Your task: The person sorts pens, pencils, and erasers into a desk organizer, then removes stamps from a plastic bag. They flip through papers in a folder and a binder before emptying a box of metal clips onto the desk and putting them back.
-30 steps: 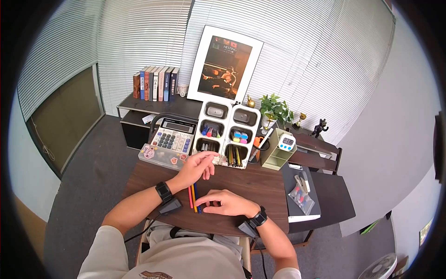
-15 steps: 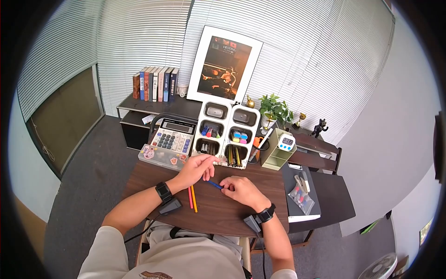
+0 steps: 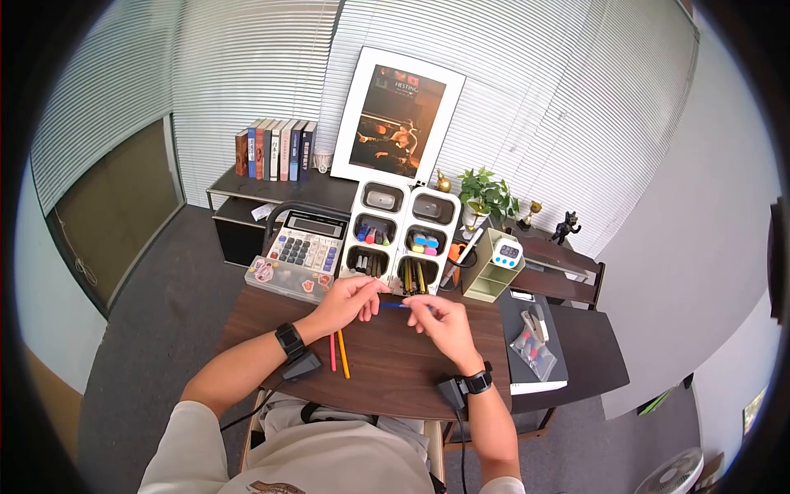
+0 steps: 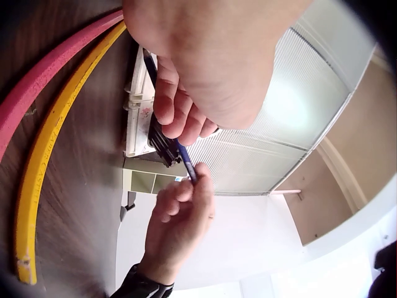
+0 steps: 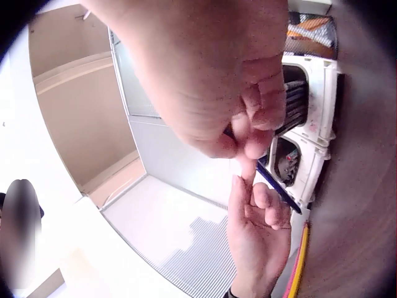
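Thumb and fingers of my right hand [image 3: 447, 323] [image 4: 180, 230] pinch a blue pencil [image 3: 395, 305] [image 4: 187, 162] [image 5: 279, 189], which points toward my left hand [image 3: 354, 298] above the desk. In the right wrist view the left hand [image 5: 260, 248] is beside the pencil, thumb and index finger extended, the others loosely bent; no grip on it shows. A red-pink pencil [image 3: 332, 352] [image 4: 59, 59] and a yellow one [image 3: 343, 356] [image 4: 46, 143] lie side by side on the brown desk, near the left wrist.
Beyond the hands stands a white organizer [image 3: 401, 226] with pens, markers and dark pencils in its compartments. To its left are a calculator [image 3: 306, 244] and a sticker-covered case [image 3: 288, 278]. A green holder with a timer [image 3: 508, 252] and a plant [image 3: 487, 193] stand right of it.
My right hand has picked up the blue pencil from beside the other two and carried it away and to the right, turning it nearly sideways. The left hand has hardly moved.
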The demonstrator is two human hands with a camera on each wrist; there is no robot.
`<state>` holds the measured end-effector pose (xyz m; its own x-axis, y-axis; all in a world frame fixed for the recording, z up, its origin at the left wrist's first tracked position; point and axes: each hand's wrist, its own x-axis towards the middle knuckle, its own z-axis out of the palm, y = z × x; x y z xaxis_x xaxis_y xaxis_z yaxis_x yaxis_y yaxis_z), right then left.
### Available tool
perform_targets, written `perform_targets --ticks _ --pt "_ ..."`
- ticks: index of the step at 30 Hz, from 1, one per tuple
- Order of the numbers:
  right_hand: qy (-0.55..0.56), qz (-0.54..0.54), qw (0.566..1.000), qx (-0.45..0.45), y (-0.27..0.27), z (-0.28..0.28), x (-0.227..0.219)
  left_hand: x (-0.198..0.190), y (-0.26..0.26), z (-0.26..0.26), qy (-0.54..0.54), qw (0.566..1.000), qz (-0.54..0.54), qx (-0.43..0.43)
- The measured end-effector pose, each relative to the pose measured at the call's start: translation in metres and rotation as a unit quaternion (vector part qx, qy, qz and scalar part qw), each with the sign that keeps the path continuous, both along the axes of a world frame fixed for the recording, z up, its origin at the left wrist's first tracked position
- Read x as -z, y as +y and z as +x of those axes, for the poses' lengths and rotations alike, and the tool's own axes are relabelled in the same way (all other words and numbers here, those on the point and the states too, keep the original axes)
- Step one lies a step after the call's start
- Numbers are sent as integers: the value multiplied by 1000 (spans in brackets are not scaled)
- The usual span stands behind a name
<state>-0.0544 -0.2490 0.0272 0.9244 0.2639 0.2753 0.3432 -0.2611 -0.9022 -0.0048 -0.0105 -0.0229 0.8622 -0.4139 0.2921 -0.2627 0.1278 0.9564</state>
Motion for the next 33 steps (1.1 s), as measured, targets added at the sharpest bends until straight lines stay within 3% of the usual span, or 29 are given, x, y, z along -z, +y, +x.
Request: perform_targets --ticks 2,4,8,22,33 --pt "5 28 1000 8 -7 0 -1 0 0 0 -1 1000 3 -3" --pt "-22 141 990 -17 -16 1 0 1 0 0 -3 1000 2 1" --pt "-123 235 960 -86 -23 3 6 -3 0 -2 8 1000 8 12" --pt "-137 152 978 -35 -18 0 4 -1 -5 -3 17 996 46 72" --pt "-19 82 996 -6 -9 9 7 -2 -6 -5 25 996 34 73"
